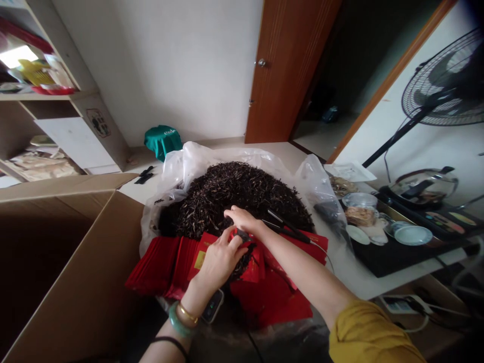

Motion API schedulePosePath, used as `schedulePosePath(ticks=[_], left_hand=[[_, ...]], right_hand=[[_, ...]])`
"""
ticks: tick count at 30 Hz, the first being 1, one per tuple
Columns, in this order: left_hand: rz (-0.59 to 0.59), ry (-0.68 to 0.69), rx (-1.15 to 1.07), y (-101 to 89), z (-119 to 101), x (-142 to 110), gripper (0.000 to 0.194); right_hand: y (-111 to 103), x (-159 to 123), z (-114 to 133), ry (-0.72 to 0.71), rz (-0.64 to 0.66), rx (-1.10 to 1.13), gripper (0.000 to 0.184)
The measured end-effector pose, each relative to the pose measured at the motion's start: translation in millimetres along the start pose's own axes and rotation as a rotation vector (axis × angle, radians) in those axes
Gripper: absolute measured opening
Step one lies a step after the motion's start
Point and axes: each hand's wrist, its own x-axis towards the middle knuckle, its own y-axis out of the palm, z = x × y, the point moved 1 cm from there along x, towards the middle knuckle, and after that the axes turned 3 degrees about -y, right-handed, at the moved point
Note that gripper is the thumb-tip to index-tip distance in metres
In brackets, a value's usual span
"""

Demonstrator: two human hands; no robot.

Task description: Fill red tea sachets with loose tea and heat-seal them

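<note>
the fingers of the left hand (217, 262) curled closed around a red packet (247, 267), with dark tea (239, 268) showing at its mouth. the right hand (244, 220) reached in from the far side, its fingers (234, 214) stretched forward and nearly together above a small dark lump (241, 234) at the packet's top; whether they had hold of it could not be told. a watch (212, 306), a gold bracelet (187, 312) and a jade bangle (177, 320) circled the left wrist, and a mustard sleeve (366, 333) covered the right arm. more red packets (159, 267) lay fanned beneath the hands, at the near edge of a large heap of loose tea (234, 194) in a clear plastic bag (185, 169). a black corded clamp (287, 228) rested just beyond the right forearm. a cardboard box (75, 262) stood to the left, and a black tray (393, 257) held white dishes on the table (363, 282) to the right.
</note>
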Motion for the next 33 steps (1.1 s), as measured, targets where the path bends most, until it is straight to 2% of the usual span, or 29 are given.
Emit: schedulePosePath(ticks=[4, 9, 11, 13, 14, 19, 25, 33], left_hand=[[0.012, -0.017, -0.006, -1.9, 1, 0, 0.015], [0.002, -0.046, -0.015, -3.8, 4, 1, 0.013], [-0.002, -0.059, -0.023, -4.0, 4, 2, 0.013], [-0.011, -0.063, -0.032, -3.3, 4, 2, 0.014], [-0.014, -0.065, -0.036, -2.5, 4, 3, 0.016], [-0.069, -0.083, -0.056, 3.4, 6, 2, 0.024], [-0.139, -0.057, -0.154, 3.0, 12, 0, 0.020], [-0.144, -0.092, -0.220, 1.8, 13, 1, 0.014]], right_hand=[[-15, -6, -5, 0.010, -0.115, 0.108, 0.025], [-54, -35, -3, 0.031, -0.185, 0.318, 0.021], [-70, -52, 4, 0.000, -0.178, 0.434, 0.020], [-81, -67, 14, -0.087, -0.179, 0.677, 0.019], [-85, -73, 19, -0.127, -0.194, 0.729, 0.018], [-77, -83, 37, -0.206, -0.239, 0.628, 0.015], [-65, -80, 35, -0.161, -0.303, 0.499, 0.019], [-69, -88, 33, -0.264, -0.296, 0.383, 0.025]])
